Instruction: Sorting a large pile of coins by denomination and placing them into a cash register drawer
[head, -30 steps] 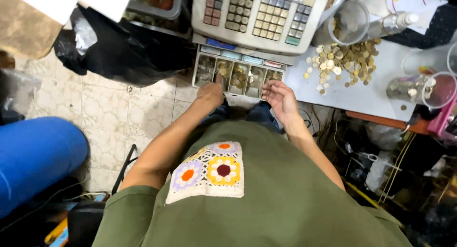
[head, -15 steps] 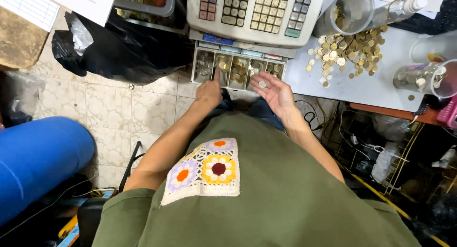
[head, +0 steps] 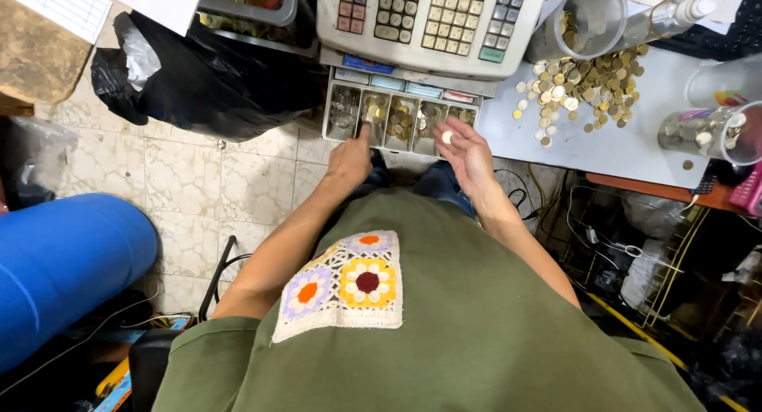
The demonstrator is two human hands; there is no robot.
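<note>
At the open coin drawer [head: 401, 118] under the cash register [head: 429, 19], both hands at work: left hand [head: 349, 159] reaching a finger into the second compartment from the left, otherwise loosely curled, holding nothing that shows; right hand [head: 467, 150] palm up and half open, a single pale coin [head: 447, 136] pinched at its fingertips just over the drawer's right-hand compartments. Drawer lying straight ahead on the far side of both hands, long axis running left to right, equally near to each. Farther right on the desk [head: 619, 146], a loose heap of coins [head: 583, 82], nearer the right hand, beside clear plastic cups [head: 706, 130].
</note>
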